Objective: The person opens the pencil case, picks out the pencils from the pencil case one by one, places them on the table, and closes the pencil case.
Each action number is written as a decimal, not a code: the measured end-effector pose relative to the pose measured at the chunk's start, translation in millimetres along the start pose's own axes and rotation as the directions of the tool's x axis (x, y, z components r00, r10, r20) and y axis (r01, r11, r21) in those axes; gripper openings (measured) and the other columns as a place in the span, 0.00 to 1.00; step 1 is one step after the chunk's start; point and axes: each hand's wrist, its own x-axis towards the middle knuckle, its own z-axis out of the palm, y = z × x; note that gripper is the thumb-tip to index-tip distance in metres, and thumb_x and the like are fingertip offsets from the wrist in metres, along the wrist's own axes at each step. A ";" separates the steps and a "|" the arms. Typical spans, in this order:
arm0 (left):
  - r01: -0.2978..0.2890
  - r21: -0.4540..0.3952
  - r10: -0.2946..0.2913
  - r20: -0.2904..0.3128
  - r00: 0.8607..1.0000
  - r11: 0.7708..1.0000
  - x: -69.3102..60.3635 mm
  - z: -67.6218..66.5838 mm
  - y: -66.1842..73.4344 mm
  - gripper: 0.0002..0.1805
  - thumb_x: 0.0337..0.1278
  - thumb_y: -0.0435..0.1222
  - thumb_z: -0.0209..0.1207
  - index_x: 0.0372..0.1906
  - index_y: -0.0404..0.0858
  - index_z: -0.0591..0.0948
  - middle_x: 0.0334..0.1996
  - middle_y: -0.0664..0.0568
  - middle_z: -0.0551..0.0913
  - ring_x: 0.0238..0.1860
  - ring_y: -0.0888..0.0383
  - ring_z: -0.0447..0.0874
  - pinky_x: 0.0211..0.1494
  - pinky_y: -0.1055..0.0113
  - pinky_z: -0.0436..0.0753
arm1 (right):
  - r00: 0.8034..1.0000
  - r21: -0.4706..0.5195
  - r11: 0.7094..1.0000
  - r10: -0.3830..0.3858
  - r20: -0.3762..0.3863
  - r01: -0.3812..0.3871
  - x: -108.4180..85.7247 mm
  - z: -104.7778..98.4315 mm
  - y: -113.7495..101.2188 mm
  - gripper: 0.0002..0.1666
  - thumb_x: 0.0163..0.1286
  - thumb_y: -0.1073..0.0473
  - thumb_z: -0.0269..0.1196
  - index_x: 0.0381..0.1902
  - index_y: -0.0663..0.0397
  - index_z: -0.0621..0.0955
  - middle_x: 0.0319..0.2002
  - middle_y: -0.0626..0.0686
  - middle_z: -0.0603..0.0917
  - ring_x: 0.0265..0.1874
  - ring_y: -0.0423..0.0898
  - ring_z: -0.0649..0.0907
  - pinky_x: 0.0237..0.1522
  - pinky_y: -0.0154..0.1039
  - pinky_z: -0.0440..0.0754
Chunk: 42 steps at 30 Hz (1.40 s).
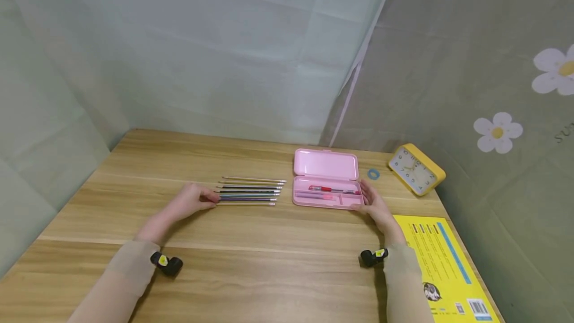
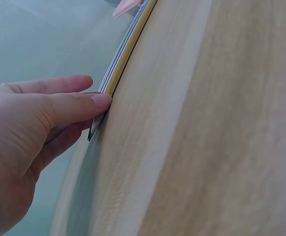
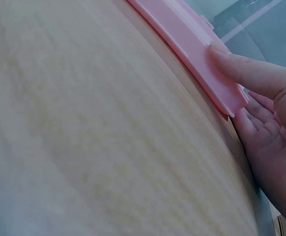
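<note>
Several pencils lie side by side in a row on the wooden table, pointed ends to the left. My left hand is at the pointed ends of the nearest ones. In the left wrist view, its thumb and fingers pinch a yellow pencil close to the tip. To the right of the row lies an open pink pencil case, holding a red pen and a pink pen. My right hand grips the case's right end, thumb on the front wall, fingers at the side.
Behind the case's right end lies a blue ring. A yellow alarm clock stands at the table's right edge. A yellow book lies beneath my right forearm's outer side. Curtains hang behind the table.
</note>
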 end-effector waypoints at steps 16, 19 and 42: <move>0.016 0.005 -0.016 -0.015 1.000 1.000 -0.5 -0.7 0.0 0.08 0.48 0.27 0.69 0.36 0.35 0.89 0.36 0.45 0.90 0.42 0.46 0.88 0.48 0.54 0.86 | 1.000 -0.028 1.000 -0.002 -0.006 0.002 3.0 -2.5 1.7 0.58 0.60 0.72 0.66 0.78 0.60 0.44 0.78 0.62 0.47 0.77 0.57 0.50 0.77 0.50 0.48; 0.022 -0.003 -0.022 -0.015 1.000 1.000 0.0 -2.3 1.9 0.08 0.48 0.28 0.69 0.37 0.34 0.89 0.37 0.44 0.90 0.42 0.46 0.88 0.48 0.53 0.86 | 1.000 -0.024 1.000 0.000 -0.008 0.000 3.0 -2.4 1.9 0.58 0.60 0.72 0.66 0.78 0.60 0.44 0.78 0.62 0.47 0.77 0.57 0.50 0.77 0.50 0.48; 0.000 0.001 0.000 -0.096 0.995 1.000 77.3 12.3 45.8 0.26 0.56 0.30 0.65 0.61 0.30 0.76 0.58 0.36 0.80 0.54 0.36 0.80 0.56 0.44 0.81 | 1.000 -0.007 1.000 0.012 -0.009 -0.012 1.9 -0.9 1.2 0.59 0.59 0.72 0.66 0.78 0.59 0.44 0.78 0.61 0.47 0.77 0.56 0.51 0.77 0.49 0.49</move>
